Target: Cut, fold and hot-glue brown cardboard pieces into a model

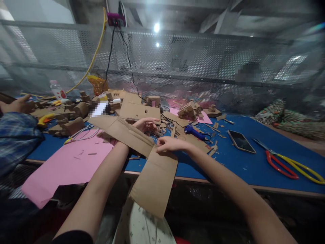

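Note:
A long, bent piece of brown cardboard [155,181] spans from above the pink paper [68,162] to beyond the table's front edge, where one flap hangs down. My right hand [169,144] pinches it near the fold, thumb and fingers closed on the edge. Behind the cardboard's upper strip is my left hand [146,124], its fingers stretched out and apart; the strip crosses over that wrist and hides part of it. Just beyond my left hand stands a cardboard box form [139,111] with a small hole.
Cardboard scraps litter the blue table [241,173]. A blue-handled tool [195,132], a phone [241,141] and large scissors [284,162] with red and yellow handles lie rightward. At left are a co-worker's hand [16,104], cardboard models [72,126] and a white cable [82,134].

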Tool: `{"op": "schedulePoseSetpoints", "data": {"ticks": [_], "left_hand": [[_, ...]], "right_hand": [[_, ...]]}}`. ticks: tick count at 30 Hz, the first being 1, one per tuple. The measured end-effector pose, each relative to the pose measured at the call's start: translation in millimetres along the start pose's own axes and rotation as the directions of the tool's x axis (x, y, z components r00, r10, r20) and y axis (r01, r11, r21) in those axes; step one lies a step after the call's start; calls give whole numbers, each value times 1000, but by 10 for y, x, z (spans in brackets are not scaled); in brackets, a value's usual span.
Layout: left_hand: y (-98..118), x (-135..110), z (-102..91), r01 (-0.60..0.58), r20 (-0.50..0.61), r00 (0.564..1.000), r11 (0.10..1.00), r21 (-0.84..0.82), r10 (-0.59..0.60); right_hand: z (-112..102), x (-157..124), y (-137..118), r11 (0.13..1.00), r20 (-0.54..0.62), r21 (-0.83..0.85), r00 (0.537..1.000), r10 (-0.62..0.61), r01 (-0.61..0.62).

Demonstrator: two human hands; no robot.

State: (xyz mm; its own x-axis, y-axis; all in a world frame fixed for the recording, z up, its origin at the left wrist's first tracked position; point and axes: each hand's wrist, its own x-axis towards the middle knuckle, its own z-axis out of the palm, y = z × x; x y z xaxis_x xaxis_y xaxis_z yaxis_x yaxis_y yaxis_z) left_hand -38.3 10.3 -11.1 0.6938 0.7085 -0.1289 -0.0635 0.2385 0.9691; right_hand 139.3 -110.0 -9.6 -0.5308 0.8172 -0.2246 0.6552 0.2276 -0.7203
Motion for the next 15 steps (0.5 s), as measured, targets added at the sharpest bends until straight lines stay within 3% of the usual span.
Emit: {"op": "schedulePoseSetpoints", "data": {"ticks": [3,6,8,11,13,15], "left_hand": [[-3,52,-60,-65,-97,993,996,-59,59],[-58,30,-69,-183,-151,969,978,102,197],[-92,-2,-35,-263,-178,936,939,223,305],[-78,-28,46,-303,-128,936,936,180,327],[-31,-32,87,-331,-11,943,941,68,332],[13,-35,103,-326,98,940,945,-22,327]], "right_hand": [[-89,-68,35,965,-23,258,998,-50,54],[-235,-159,93,888,-103,447,992,-66,106],[-364,-202,177,844,-228,510,972,-53,166],[-552,-215,370,768,-477,556,879,-18,318],[-638,-193,502,721,-617,556,787,24,414],[-678,-164,596,702,-688,539,724,47,467]]}}
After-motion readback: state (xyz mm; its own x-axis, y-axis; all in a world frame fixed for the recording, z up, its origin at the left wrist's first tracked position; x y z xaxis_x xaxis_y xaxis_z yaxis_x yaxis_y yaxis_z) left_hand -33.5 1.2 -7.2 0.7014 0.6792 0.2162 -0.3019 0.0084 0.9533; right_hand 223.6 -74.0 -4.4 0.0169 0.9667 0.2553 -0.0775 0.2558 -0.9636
